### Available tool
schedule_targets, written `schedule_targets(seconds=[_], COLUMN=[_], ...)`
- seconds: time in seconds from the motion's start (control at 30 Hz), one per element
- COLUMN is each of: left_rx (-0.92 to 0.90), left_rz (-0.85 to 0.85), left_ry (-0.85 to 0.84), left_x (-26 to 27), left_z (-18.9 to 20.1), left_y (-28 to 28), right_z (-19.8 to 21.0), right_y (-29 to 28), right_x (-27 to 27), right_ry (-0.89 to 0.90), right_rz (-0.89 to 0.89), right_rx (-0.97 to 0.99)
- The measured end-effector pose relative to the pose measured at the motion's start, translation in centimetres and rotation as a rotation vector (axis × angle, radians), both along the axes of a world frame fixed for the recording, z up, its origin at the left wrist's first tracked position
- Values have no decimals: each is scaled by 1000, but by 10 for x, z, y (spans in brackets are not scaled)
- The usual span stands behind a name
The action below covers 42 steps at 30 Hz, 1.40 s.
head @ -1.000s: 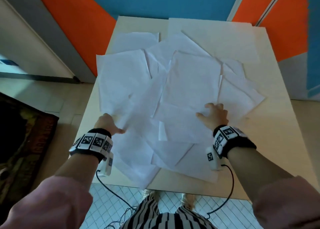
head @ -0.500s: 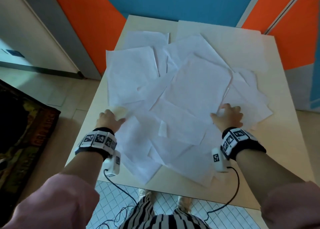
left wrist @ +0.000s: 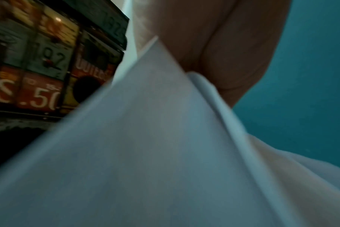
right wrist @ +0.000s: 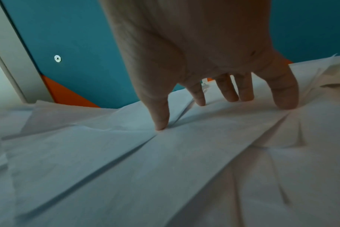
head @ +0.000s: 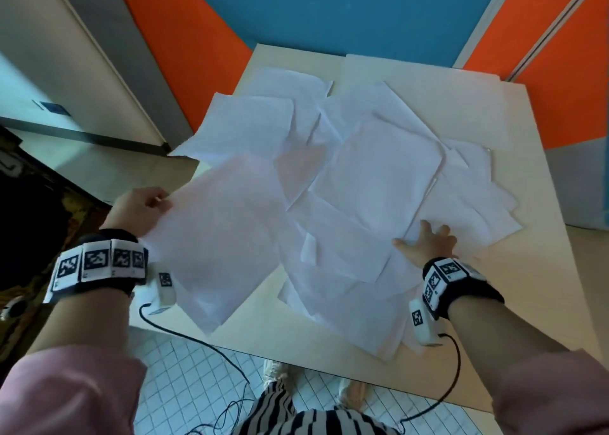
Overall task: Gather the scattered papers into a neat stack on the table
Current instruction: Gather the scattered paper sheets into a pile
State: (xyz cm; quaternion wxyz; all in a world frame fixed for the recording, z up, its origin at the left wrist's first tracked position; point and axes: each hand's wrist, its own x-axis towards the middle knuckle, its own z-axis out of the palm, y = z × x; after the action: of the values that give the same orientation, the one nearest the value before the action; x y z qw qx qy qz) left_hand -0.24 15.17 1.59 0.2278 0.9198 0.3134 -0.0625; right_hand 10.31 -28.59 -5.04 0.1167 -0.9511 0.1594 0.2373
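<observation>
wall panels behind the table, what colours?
Orange and teal-blue wall panels; clearest in the head view.

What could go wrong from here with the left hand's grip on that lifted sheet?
The left hand pinches the lifted sheet only at its edge, so it may crease or slip. The right hand presses spread fingers on the pile, already wrinkling the paper. Sheets overhanging the table near and left edges could slide off.

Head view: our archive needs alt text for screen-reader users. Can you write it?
A person's left hand pinches a lifted sheet by its edge while the right hand presses spread fingers on overlapping white papers scattered across a pale table. Both wrists wear marker-covered bands; orange and blue walls stand behind.
</observation>
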Motion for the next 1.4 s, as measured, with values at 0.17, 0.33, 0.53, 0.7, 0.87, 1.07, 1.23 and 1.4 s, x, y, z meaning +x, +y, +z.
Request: schedule_targets(seconds=[0.17,0.33,0.53,0.7,0.87,1.07,1.23,1.4], left_rx=[2,-107,-97,58,129,157,1,-203], left_rz=[128,45,53,-4,-62,57,177,176], left_ry=[-133,-65,-4,-127,-326,-658,-761,-509], left_x=[-16,-32,-38,-31,-18,-4,35,72], left_z=[8,-14,-21,24,71,101,87,33], left_y=[3,-15,-29,-32,-39,-31,-41,-93], right_z=[1,1,1,1,1,0,-1,0], right_y=[3,5,5,5,5,5,7,7], right_x=[2,3,4,4,3,4,4,2], right_ry=[15,13,16,21,16,11,-4,-6], right_rz=[20,28,33,35,38,33,19,9], right_rx=[-6,-25,-24,-25,-32,-21,0,25])
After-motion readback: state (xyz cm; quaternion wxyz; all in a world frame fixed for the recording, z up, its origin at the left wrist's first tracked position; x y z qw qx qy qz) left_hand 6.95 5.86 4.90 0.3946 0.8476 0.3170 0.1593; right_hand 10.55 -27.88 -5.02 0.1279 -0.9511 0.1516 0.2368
